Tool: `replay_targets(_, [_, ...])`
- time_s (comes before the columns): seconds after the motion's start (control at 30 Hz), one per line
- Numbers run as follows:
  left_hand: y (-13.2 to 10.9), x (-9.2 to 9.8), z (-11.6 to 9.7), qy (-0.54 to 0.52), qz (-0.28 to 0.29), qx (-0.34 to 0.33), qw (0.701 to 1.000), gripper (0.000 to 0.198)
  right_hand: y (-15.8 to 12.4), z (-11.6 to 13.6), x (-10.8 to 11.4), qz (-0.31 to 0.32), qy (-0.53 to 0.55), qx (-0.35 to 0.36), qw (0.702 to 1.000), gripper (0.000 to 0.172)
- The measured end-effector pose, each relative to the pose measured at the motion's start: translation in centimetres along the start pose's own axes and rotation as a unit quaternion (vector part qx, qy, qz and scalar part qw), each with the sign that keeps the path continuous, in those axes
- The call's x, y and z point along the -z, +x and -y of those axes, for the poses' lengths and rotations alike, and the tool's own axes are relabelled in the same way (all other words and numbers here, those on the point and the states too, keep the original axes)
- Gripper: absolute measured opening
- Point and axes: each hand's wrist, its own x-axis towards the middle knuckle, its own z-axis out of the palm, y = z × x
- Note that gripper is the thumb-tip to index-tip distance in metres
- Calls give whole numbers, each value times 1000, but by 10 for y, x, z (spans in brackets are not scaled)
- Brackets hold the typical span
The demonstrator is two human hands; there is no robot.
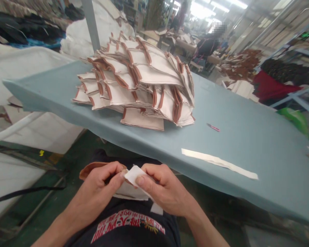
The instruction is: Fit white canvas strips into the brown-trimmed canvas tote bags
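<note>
Above my lap, my left hand (pixel 100 185) pinches the edge of a cream fabric piece (pixel 131 192) with brown trim, which lies partly behind the hand. My right hand (pixel 170 188) grips a white fabric strip (pixel 134 174) between thumb and fingers, its end close to my left fingertips. A lower bit of white strip hangs beneath the right hand. Whether the strip touches the trim at the fingertips I cannot tell.
A blue-green covered table (pixel 237 137) stands ahead, bearing a big heap of cream pieces with brown edges (pixel 144 75). Small pink-handled snips (pixel 213 127) and a long cream strip (pixel 218 163) lie to its right. A metal post (pixel 91 25) rises behind.
</note>
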Motion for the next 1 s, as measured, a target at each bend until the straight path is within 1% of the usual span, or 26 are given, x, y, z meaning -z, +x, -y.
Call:
replay_targets(0.07, [-1, 1, -2, -18, -4, 7, 1000, 41, -1, 1, -3, 7, -13, -5, 1000, 43])
replay_targets(0.13, [0, 2, -1, -44, 12, 8, 999, 42, -2, 0, -5, 6, -27, -5, 1000, 43])
replay_targets(0.3, [3, 3, 7, -107, 104, 29, 988, 47, -5, -5, -11, 5, -35, -11, 999, 43])
replay_targets(0.37, [3, 3, 10, -119, 122, 33, 985, 49, -6, -6, -13, -7, -36, -17, 999, 44])
replay_targets(0.47, [3, 2, 10, -117, 120, 16, 986, 50, -8, -6, -17, -29, -47, -23, 998, 44])
replay_targets(0.6, [2, 2, 9, -95, 107, -6, 990, 50, -9, -4, -21, -38, -66, -25, 997, 42])
replay_targets(0.8, [-4, 1, 5, -84, 101, -1, 991, 46, -7, -5, -25, -56, -102, -39, 992, 41])
replay_targets(0.9, [-7, -2, 10, -87, 102, 1, 991, 47, -6, -7, -28, -61, -127, -48, 989, 44])
replay_targets(1.0, [-10, -5, 18, -89, 90, 2, 992, 49, -4, -10, -31, -69, -147, -50, 986, 44])
